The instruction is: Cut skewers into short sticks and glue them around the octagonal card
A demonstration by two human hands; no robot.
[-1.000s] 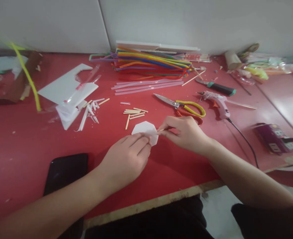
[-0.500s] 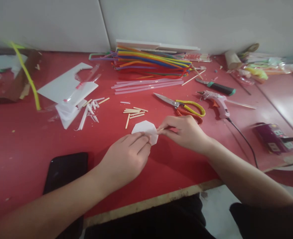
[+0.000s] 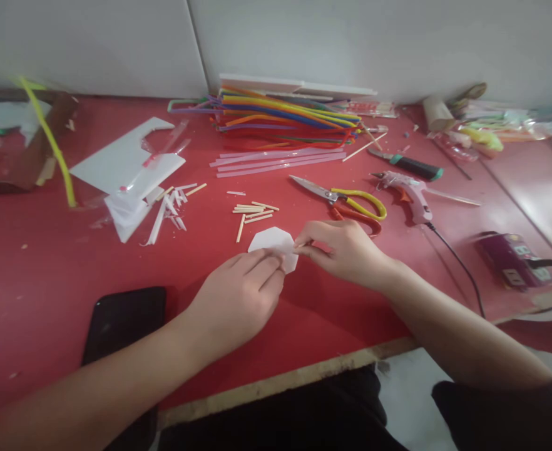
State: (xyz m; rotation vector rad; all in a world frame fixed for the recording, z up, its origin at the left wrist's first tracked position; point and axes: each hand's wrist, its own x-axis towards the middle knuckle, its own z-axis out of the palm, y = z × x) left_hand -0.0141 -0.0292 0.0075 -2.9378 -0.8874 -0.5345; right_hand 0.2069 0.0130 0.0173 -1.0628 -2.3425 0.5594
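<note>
In the head view, a white eight-sided piece of card or foam board [image 3: 272,238] lies near the front middle of the red table. My left hand [image 3: 245,291] is closed on its near side, fingertips together on top of it. At its right edge, my right hand [image 3: 339,250] pinches a short wooden stick, mostly hidden by the fingers; only a pale bit shows. Just behind the white piece lie several short wooden sticks [image 3: 257,211]. Scissors [image 3: 335,197] with yellow and red handles rest beyond my right hand.
A pink glue gun [image 3: 414,194] with a cord and a utility knife [image 3: 414,166] lie right. Colourful pipe cleaners [image 3: 285,119] are heaped at the back. White scraps [image 3: 166,213] and cut board [image 3: 116,156] lie left, a black phone [image 3: 126,319] front left. A purple power block [image 3: 511,260] sits far right.
My right hand has shifted slightly left, its fingertips closer over the edge of the white piece, and less of the stick shows. My left hand stays in place.
</note>
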